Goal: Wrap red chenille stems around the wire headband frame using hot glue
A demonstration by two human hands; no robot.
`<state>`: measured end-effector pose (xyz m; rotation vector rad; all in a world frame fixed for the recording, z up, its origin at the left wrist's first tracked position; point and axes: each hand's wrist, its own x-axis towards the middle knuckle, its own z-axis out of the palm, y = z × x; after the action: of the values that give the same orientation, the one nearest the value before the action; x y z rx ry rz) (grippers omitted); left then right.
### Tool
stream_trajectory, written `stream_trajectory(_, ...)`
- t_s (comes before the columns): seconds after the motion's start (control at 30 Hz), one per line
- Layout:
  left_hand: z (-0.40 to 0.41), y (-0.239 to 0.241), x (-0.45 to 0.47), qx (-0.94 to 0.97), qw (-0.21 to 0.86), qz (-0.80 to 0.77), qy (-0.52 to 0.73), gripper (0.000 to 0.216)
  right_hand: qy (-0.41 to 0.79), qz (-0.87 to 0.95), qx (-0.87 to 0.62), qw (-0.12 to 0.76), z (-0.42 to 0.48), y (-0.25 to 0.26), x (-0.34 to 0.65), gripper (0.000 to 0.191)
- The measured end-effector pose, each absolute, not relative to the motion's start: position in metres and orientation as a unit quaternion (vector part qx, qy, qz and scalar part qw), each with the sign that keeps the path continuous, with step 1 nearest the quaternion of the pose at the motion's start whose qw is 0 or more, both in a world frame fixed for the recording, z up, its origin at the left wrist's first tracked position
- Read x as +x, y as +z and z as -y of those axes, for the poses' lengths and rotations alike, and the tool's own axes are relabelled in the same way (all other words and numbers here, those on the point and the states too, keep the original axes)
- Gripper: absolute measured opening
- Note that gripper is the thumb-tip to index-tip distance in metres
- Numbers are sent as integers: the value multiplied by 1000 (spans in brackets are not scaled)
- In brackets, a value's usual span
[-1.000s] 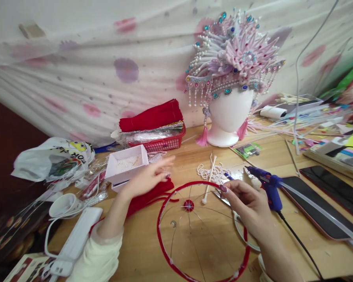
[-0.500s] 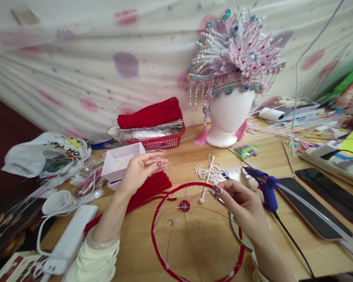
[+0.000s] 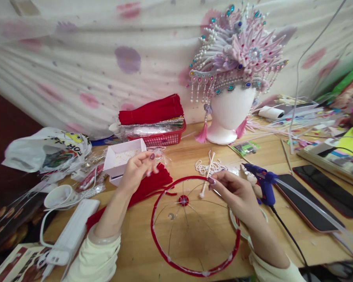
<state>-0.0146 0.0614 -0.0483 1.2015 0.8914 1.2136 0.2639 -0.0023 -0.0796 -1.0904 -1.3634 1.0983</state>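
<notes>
Head view: pale brown wooden table (image 3: 129,243) under everything. Round red-wrapped wire ring (image 3: 152,226) near centre, between hands, thin spokes inside. Bundle of red fuzzy strips (image 3: 149,189) left of ring. Right hand (image 3: 237,192): thumb and fingertips pinched together on ring's far right rim. Left hand (image 3: 135,171): apart from ring, near strips, fingers loosely bent; cannot tell whether anything held. Small red disc (image 3: 183,200) where spokes meet.

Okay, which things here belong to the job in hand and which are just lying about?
Likely part of the job:
red-rimmed wire frame, in the right hand
red strips, near the left hand
blue glue gun, since white blobs dot the frame

Apparently just lying about:
dark phones
white plastic bag
white cup
</notes>
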Motion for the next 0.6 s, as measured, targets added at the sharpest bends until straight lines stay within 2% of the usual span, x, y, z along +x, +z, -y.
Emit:
stream_trajectory(0.1,-58,-59,-8,537,625,-324,464,63,474,578,-446,491,-5,-75,261,29)
stream_trajectory(0.17,-58,-66,-2,543,658,-295,430,73,485,586,-440,478,-10,-73,259,31)
stream_trajectory(0.37,-65,-78,10,555,701,-272,356,63,515,625,-407,421,-27,-65,253,35)
stream_trajectory(0.6,-64,-77,27,597,677,-286,321,59,544,638,-399,370,-46,-58,237,35)
